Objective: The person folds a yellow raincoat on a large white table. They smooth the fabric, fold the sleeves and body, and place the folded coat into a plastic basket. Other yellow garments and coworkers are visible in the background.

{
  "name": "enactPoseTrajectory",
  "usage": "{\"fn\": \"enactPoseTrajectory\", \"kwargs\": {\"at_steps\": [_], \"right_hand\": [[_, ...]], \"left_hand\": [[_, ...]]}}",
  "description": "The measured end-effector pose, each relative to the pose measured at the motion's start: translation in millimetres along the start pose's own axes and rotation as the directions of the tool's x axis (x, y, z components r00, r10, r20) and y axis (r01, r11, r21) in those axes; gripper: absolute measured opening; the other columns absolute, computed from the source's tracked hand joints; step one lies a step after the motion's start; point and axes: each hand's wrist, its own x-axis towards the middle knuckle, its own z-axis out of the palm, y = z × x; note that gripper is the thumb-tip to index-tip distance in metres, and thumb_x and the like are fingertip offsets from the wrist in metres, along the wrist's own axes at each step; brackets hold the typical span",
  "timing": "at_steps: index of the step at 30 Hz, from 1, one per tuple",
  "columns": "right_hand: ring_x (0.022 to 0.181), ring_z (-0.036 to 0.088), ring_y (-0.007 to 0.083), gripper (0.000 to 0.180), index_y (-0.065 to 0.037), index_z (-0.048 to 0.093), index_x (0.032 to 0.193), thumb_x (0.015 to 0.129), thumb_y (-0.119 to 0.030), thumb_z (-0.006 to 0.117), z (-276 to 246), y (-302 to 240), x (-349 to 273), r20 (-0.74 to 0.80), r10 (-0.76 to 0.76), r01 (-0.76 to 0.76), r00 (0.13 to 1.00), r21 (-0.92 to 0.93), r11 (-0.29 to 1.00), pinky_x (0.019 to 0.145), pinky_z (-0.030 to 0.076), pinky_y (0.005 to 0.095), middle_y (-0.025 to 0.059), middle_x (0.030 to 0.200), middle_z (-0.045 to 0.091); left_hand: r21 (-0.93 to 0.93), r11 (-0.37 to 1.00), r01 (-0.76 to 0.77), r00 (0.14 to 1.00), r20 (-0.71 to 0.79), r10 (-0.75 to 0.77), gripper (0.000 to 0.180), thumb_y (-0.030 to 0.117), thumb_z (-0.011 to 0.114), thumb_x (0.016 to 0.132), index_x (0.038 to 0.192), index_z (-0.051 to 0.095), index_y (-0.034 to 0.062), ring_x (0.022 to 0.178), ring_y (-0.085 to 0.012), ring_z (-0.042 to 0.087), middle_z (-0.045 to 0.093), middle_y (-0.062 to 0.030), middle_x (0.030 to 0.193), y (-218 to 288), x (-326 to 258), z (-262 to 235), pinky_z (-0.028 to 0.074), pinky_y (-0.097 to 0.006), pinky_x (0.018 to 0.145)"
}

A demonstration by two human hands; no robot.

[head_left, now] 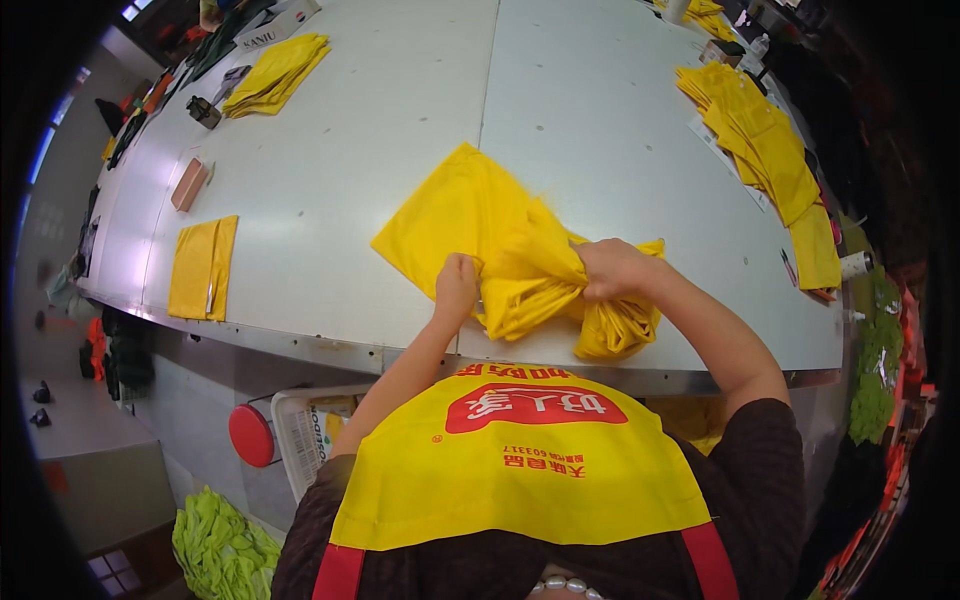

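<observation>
Both hands gathering a yellow bag at the table's near edge.
Left hand (457, 282) pinches the bag (500, 250); right hand (612, 268) clenches its bunched end, which overhangs the table (400, 150) edge and could slip off.

Yellow fabric bag (500, 240), crumpled (half bunched), on table's near edge, gripped

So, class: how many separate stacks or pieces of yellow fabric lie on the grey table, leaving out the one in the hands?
3: a folded yellow fabric piece near left, a stack far left, a long overlapping row right. More may be hidden.
</observation>
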Motion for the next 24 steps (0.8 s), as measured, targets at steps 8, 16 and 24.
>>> {"fn": "enactPoseTrajectory", "kwargs": {"at_steps": [8,16,24], "right_hand": [[0.081,0.059,0.0324,0.05,-0.004,0.044,0.107,0.063,-0.015,0.065,2,-24,-2,0.065,-0.243,0.25,0.968,-0.153,0.956,0.065,0.048,0.0405,0.0152,0.086,0.059],[0.074,0.06,0.0329,0.045,-0.002,0.048,0.105,0.063,-0.014,0.063,4,-27,3,0.111,-0.23,0.25,0.967,-0.229,0.941,0.062,0.048,0.0406,0.0141,0.078,0.061],[0.074,0.06,0.0319,0.045,-0.001,0.052,0.105,0.064,-0.016,0.061,11,-38,-1,0.087,-0.196,0.211,0.977,-0.228,0.951,0.062,0.049,0.0403,0.0142,0.078,0.061]], "left_hand": [[0.011,0.996,-0.09,0.995,0.047,0.09,0.018,0.017,0.06,0.082,0.083,0.058,-0.0009,0.052,-0.0196,0.051,0.055,-0.012,0.06,41,9,-21,0.041,-0.029,0.051],[-0.169,0.945,-0.279,0.96,-0.071,0.271,0.013,0.012,0.058,0.082,0.086,0.059,-0.0006,0.054,-0.0162,0.051,0.055,-0.0097,0.063,71,2,-2,0.041,-0.027,0.053],[0.014,0.933,-0.359,0.933,-0.016,0.36,0.013,0.015,0.057,0.081,0.086,0.061,0.0031,0.06,-0.0301,0.058,0.059,-0.0155,0.068,96,0,-5,0.045,-0.033,0.055]]}}
